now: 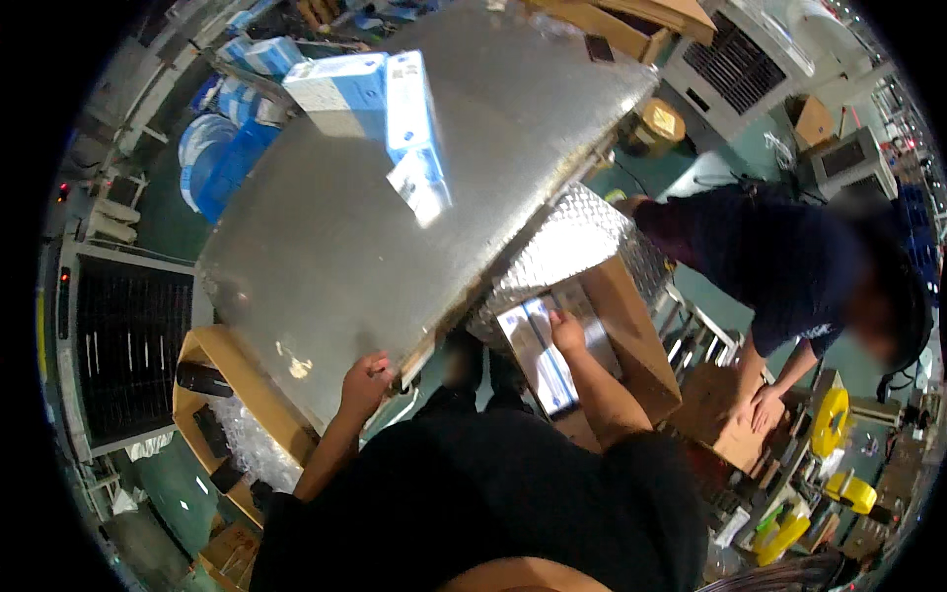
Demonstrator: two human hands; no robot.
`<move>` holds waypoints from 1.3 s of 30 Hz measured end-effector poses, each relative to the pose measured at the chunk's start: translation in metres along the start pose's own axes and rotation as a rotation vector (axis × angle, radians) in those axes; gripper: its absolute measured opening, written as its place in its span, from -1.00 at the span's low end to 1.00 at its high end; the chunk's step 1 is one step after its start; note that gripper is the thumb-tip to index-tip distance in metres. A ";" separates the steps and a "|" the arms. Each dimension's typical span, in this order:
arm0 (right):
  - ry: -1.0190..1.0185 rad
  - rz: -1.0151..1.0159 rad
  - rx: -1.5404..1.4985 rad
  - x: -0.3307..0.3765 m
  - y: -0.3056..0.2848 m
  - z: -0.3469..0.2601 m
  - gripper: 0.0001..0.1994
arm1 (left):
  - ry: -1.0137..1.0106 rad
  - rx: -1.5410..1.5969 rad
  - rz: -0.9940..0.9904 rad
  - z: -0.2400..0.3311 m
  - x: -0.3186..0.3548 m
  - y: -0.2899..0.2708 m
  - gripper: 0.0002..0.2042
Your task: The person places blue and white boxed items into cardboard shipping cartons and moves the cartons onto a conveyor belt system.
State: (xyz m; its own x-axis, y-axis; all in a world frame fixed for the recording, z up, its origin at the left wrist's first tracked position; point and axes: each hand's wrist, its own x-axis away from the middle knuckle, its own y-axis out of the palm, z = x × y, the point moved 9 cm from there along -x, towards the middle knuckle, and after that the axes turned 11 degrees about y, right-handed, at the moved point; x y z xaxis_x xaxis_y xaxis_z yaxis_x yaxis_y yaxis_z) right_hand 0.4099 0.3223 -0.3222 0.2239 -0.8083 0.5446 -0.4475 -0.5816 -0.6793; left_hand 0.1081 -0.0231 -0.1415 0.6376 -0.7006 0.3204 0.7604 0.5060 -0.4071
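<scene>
My right hand [567, 333] reaches into an open cardboard carton [631, 331], its fingers curled against a flat white-and-blue box [538, 355] inside. More packed boxes lie beside it in the carton, partly hidden by my forearm. My left hand [367, 383] is at the near edge of a grey metal table [326, 237], fingers curled in; whatever they may hold is too small to make out. Farther up the table lie two long white-and-blue boxes [340, 84], end to side, with a white paper slip [422, 187] at the nearer end.
A carton with clear plastic wrap [247, 434] stands at my left. To the right a co-worker presses both hands on a brown carton [730, 414], near yellow tape dispensers [831, 422]. A diamond-patterned metal surface [567, 242] adjoins the table; blue bins [232, 163] stand behind left.
</scene>
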 end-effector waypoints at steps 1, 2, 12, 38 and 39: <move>-0.045 0.067 -0.124 0.032 -0.027 -0.048 -0.52 | 0.022 -0.023 0.022 -0.020 -0.004 -0.010 -0.62; -0.069 -0.096 -0.252 0.070 -0.043 -0.090 -0.51 | 0.046 -0.043 0.037 -0.030 -0.010 -0.019 -0.62; -0.193 -0.299 0.250 0.221 -0.029 -0.178 -0.53 | 0.609 -0.317 0.214 0.140 -0.260 -0.092 -0.61; -0.352 0.504 0.150 0.223 -0.103 -0.269 -0.75 | 0.146 -0.856 0.179 0.280 -0.599 -0.180 -0.28; -0.463 0.469 0.263 0.215 -0.093 -0.305 -0.69 | 0.181 -0.881 0.141 0.282 -0.595 -0.175 -0.29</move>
State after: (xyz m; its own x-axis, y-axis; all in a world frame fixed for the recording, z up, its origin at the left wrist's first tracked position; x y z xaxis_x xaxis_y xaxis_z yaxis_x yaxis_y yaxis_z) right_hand 0.2352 0.2305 0.0079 0.4298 -0.9010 -0.0596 -0.3758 -0.1184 -0.9191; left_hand -0.3693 0.4474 -0.0196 0.6318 -0.7674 0.1092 0.2604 0.0774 -0.9624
